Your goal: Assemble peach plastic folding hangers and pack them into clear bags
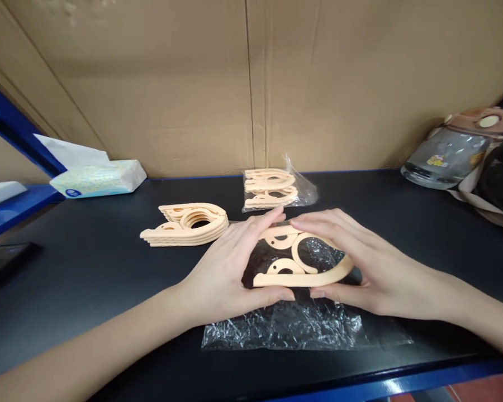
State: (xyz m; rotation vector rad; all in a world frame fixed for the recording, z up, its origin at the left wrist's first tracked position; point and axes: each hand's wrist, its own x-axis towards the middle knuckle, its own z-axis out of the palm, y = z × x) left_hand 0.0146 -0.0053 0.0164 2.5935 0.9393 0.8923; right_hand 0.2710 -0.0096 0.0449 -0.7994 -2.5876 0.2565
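Note:
Both my hands cup a small stack of peach plastic folding hangers (295, 257) lying inside a clear plastic bag (289, 324) on the black table. My left hand (230, 268) curves round the stack's left side, thumb under the near edge, fingers reaching over the far side. My right hand (356, 262) wraps the right side the same way. The fingertips of both hands nearly meet above the stack. A loose pile of the same hangers (186, 224) lies to the left. A sealed bag of hangers (272, 188) lies behind, near the cardboard wall.
A tissue pack (98, 176) sits at the back left on the black table (88, 279). A clear water bottle (448, 151) lies at the far right beside dark cloth. Blue shelf frame (12, 201) runs along the left. Cardboard (251, 84) forms the back wall.

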